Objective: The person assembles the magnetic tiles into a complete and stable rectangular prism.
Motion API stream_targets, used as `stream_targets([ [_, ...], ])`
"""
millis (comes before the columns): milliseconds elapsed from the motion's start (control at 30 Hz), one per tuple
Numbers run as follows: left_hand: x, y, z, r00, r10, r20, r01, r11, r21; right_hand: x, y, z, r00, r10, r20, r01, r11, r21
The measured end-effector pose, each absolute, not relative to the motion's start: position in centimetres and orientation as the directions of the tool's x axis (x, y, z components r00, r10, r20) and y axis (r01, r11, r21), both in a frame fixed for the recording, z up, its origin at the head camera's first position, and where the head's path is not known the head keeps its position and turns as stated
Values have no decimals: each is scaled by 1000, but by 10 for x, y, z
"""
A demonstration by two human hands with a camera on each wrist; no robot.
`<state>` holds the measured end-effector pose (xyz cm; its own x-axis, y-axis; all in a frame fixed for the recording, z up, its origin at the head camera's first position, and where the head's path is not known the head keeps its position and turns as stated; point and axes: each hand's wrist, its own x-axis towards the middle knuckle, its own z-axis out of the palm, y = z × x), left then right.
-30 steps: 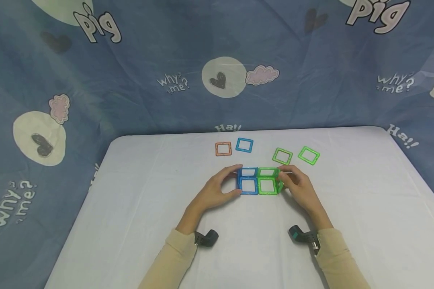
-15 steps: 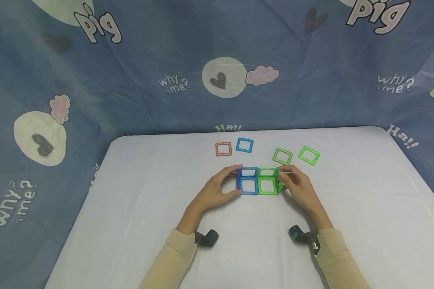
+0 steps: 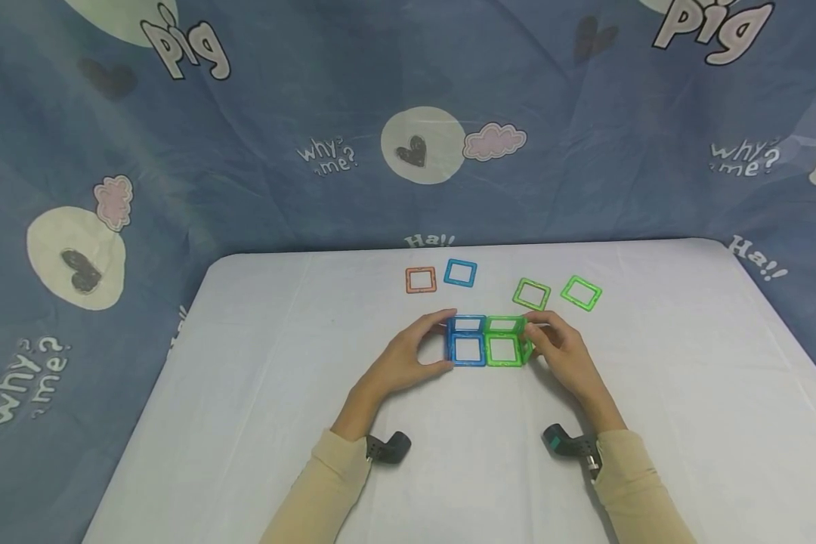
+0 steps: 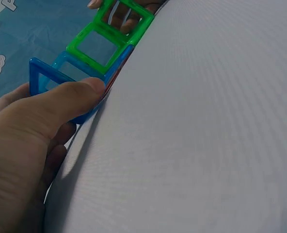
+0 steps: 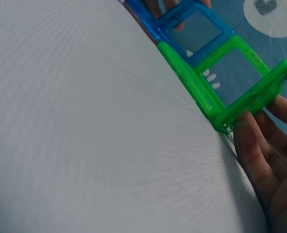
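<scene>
Blue magnetic tiles (image 3: 468,334) and green magnetic tiles (image 3: 503,334) stand joined edge to edge on the table. Two lie flat in front, two rise behind them, and each end has an upright side tile. At the blue end my left hand (image 3: 404,359) holds the side tile, thumb at the near corner and fingers at the far one; in the left wrist view the thumb (image 4: 80,94) presses the blue frame. My right hand (image 3: 566,351) grips the green end; its fingers (image 5: 252,145) touch the green side tile (image 5: 260,92) in the right wrist view.
Loose square tiles lie flat behind the joined ones: an orange tile (image 3: 421,291), a blue tile (image 3: 460,283) and two green ones, the left green tile (image 3: 527,304) and the right green tile (image 3: 575,302). A white cloth (image 3: 245,340) covers the table; a printed blue curtain (image 3: 279,204) hangs behind.
</scene>
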<state>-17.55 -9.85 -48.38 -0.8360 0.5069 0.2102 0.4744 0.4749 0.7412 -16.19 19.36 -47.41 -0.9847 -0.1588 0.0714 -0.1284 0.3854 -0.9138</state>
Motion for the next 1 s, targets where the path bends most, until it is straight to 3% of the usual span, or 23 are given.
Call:
stream_targets([
  [333, -174, -98, -482, -851, 501, 160, 459, 559, 690, -161, 194, -473, -984, -163, 70, -128, 376, -918],
  [1000, -173, -98, -480, -860, 488, 148, 434, 551, 713, -164, 199, -473, -981, -177, 76, -141, 386, -912],
])
